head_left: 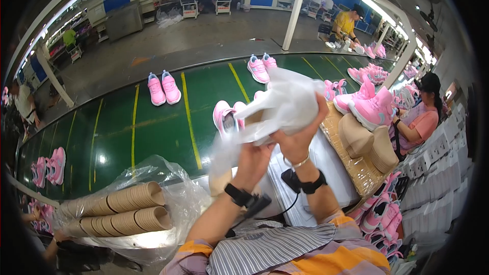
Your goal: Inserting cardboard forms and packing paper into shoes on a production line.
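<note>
In front of my chest, both hands are closed on a crumpled sheet of thin white wrapping paper point(293, 103), smeared by motion. My right hand point(301, 140) grips its right side. Lower down, my left hand point(253, 160) pinches its lower edge. A tan piece shows through a gap in the paper; its kind cannot be made out. Just behind the paper, a pair of pink sneakers point(222, 114) sits on the green conveyor belt point(163, 127), partly hidden. White paper sheets point(331, 165) lie beside my right wrist.
On the right, a taped cardboard box point(374, 178) bears pink sneakers point(374, 108) and tan molded inserts point(356, 135). A clear plastic bag point(178, 186) holds nested tan inserts point(122, 198) at left. More pink pairs point(164, 89) stand along the belt. A person point(420, 117) sits at right.
</note>
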Motion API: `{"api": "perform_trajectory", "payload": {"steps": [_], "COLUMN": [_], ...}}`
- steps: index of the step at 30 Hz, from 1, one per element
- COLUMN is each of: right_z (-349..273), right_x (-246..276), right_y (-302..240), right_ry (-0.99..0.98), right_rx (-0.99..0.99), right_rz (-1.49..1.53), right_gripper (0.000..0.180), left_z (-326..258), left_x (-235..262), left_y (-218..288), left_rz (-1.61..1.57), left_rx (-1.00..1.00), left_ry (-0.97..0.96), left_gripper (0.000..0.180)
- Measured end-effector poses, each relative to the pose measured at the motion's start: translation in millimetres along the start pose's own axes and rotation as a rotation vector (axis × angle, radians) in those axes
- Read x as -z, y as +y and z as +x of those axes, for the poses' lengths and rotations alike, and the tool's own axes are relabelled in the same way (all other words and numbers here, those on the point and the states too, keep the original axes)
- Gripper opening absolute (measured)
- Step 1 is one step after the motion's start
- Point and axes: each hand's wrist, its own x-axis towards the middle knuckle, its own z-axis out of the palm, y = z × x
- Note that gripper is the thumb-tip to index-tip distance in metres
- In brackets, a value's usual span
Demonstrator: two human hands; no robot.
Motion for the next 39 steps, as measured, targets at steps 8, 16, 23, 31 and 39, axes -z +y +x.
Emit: {"api": "perform_trajectory", "payload": {"steps": [8,16,23,31,39], "right_z": [13,36,14,-57,-101], "right_x": [-26,-45,-130,-260,-436], "right_y": [-19,-26,-22,-36,-79], "right_ry": [0.132,-0.225,-0.506,-1.000,-1.011], "right_rx": [-0.112,0.402,-0.238,-0.649,-0.595], "right_rz": [0.508,0.065,-0.060,0.322,0.245], "right_gripper": [0.094,0.034,0.038,0.073,0.044], "left_z": [14,3,-41,-58,-135], "left_x": [-55,-25,-26,42,87], "left_y": [73,107,142,322,495], "left_rz": [0.337,1.585,0.696,0.685,0.953], "left_rx": [-0.154,-0.209,-0.105,-0.528,-0.508], "left_ry": [0.044,0.079,-0.060,0.428,0.632], "left_gripper": [0.055,0.038,0.068,0.024,0.025]}}
